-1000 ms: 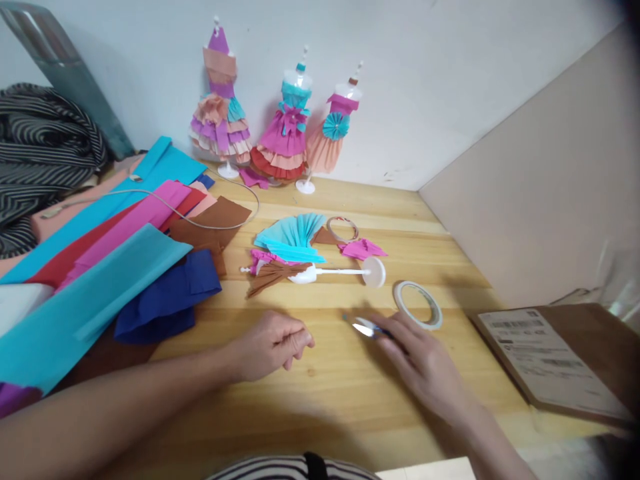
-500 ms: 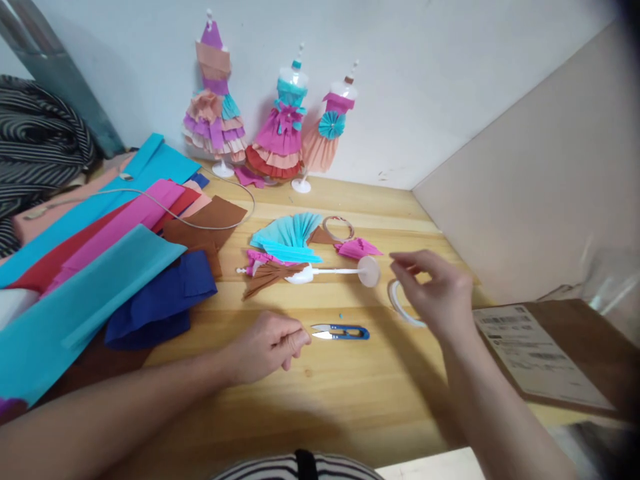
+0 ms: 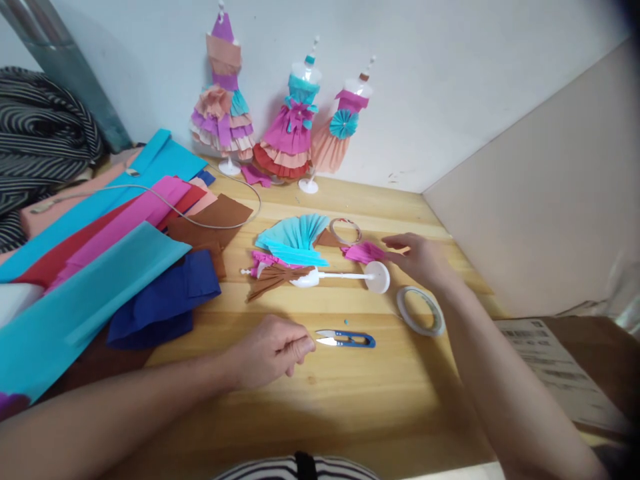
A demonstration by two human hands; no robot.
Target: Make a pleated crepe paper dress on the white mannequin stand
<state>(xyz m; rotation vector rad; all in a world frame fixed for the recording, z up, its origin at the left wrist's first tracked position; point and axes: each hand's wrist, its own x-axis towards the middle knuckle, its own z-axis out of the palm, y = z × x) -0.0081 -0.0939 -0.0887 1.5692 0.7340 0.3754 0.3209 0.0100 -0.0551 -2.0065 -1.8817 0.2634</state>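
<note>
Our left hand (image 3: 274,350) (curled, contents unclear) could get pricked if we slide it into the thread snips (image 3: 345,344), while our right hand (image 3: 424,259) gapes beside magenta crepe paper (image 3: 363,252).

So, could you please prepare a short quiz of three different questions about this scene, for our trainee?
1. How many dressed mannequins are standing?
2. True or false: the right hand is holding the snips.
3. Which is nearest to the left hand?
A. the cardboard box
B. the snips
C. the tape roll

Key:
1. Three.
2. False; it is beside the pink piece.
3. B; the blade tips are right beside it.
</note>
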